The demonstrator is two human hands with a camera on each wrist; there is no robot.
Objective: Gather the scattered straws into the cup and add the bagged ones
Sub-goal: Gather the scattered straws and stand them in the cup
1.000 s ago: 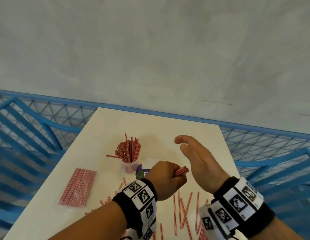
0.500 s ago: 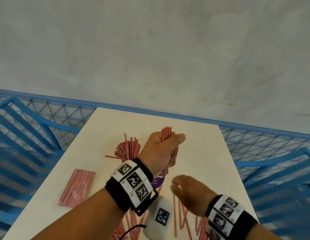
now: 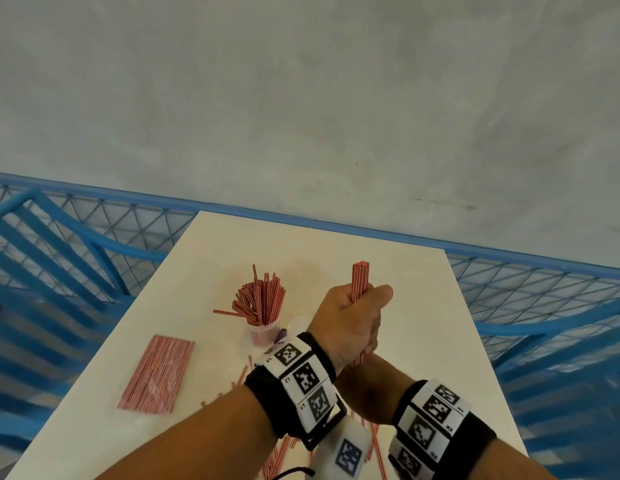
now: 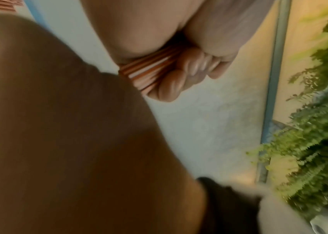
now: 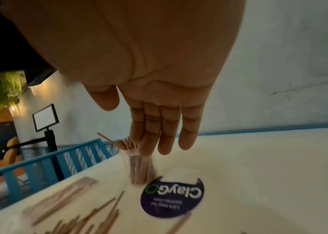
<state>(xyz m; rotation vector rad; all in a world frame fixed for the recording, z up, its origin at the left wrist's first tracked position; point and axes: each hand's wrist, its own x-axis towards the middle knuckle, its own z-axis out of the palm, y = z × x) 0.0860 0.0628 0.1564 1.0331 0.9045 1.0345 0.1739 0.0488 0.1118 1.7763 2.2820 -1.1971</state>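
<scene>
Head view shows the left hand (image 3: 350, 320) fisted round an upright straw bundle (image 3: 359, 278), right of the cup (image 3: 263, 332), probably to square its ends. Beneath it, the right hand (image 5: 159, 110) lies flat-fingered, holding nothing, seemingly a stop for them

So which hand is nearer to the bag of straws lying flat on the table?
Left. The left hand is raised right of the bag of straws, gripping a bundle; the right hand is farther right, beneath it.

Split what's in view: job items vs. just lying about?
Job:
- bundle of straws gripped upright in left hand
- cup with straws
- loose straws on table
- bagged straws
- right hand, fingers straight, holding nothing

Lying about:
- purple round sticker
- blue railing
</scene>
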